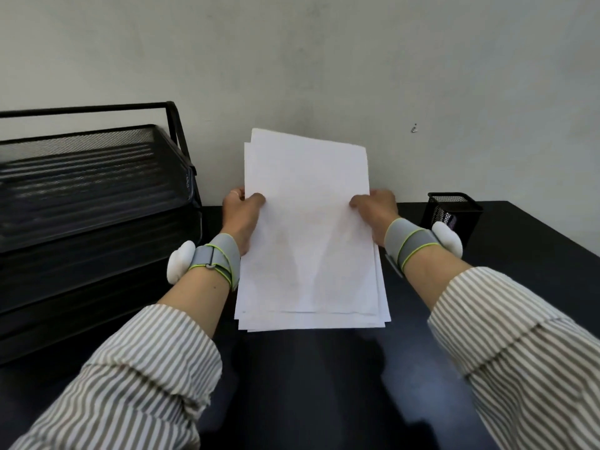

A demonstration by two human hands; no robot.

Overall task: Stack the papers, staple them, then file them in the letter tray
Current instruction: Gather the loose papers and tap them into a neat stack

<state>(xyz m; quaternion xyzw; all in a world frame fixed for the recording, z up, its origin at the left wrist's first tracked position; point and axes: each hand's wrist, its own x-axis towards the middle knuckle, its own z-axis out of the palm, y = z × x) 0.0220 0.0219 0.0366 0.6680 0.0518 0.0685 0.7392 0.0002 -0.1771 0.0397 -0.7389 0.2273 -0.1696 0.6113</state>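
The left hand (242, 216) and the right hand (375, 211) each grip one side of the uneven papers (308, 235) above the black desk (324, 384), beside the letter tray (97, 190).

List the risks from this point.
The papers are fanned at top and bottom, so stapling now could lock them in crooked. The left hand and right hand pinch only the side edges, so inner sheets might slip onto the desk. No stapler shows.
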